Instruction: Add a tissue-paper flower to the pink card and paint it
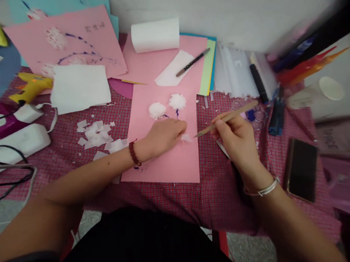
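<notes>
On a pink sheet of paper (162,164), my left hand (169,134) is closed, its fingertips pinching a small piece of white tissue paper (187,137). From the right, my right hand (236,136) grips a thin, pointed wooden stick (241,109) like a pen. The stick's tip is close to the tissue piece. Above my left hand, two fluffy white paper blossoms (177,101) sit on the sheet beside short dark blue painted stems. My left forearm crosses the sheet's lower left and hides part of some blue marks. Cut white paper squares (95,134) lie loose to the left.
A paper roll (155,35) and a pen (193,61) lie at the back. A finished-looking pink picture (80,41) and a white paper stack (80,88) are back left. A power strip (21,143) sits left, a phone (303,169) and paper cup (320,93) right.
</notes>
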The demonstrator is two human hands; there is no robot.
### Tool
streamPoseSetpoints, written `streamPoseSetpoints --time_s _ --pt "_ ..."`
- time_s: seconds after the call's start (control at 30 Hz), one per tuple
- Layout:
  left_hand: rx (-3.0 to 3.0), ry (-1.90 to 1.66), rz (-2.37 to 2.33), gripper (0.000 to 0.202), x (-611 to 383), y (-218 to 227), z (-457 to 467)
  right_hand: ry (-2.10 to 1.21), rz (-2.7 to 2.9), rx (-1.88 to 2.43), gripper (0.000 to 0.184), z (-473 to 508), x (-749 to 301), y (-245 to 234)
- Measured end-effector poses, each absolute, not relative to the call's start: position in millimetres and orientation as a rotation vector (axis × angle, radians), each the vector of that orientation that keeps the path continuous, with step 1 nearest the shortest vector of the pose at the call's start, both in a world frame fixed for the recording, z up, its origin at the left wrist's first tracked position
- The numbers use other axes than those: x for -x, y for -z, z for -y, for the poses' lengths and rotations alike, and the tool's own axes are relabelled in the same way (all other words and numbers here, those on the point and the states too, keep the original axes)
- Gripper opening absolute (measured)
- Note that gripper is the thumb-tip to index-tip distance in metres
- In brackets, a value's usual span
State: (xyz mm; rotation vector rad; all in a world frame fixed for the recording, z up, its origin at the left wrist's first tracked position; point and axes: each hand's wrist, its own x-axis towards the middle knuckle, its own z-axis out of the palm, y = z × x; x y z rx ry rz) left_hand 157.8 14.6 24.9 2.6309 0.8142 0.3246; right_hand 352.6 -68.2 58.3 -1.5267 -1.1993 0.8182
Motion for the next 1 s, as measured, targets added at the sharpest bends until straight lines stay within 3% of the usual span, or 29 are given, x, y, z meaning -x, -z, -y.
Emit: streamPoseSetpoints --time_s 0.2,0.33,0.43,0.57,1.0 --pt "-2.62 -0.529 -0.926 0.012 -150 -57 -42 -0.951 1.244 1.464 0.014 81 -335 -46" --pt "-2.538 -0.71 -1.083 0.011 -101 -87 -50 -0.866 1.2 1.467 0.015 74 -336 -37" --pt "-2.472 -0.59 -1.165 0.012 -53 -93 -43 -0.808 1.128 1.496 0.006 73 -340 -37" --pt "-2.434 -0.282 -1.12 0.014 -10 -85 -23 -0.777 1.05 1.448 0.009 78 -338 -43" --pt "-2.576 0.077 -0.989 0.021 -5 -69 3 -0.714 0.877 1.354 0.008 94 -323 -24"
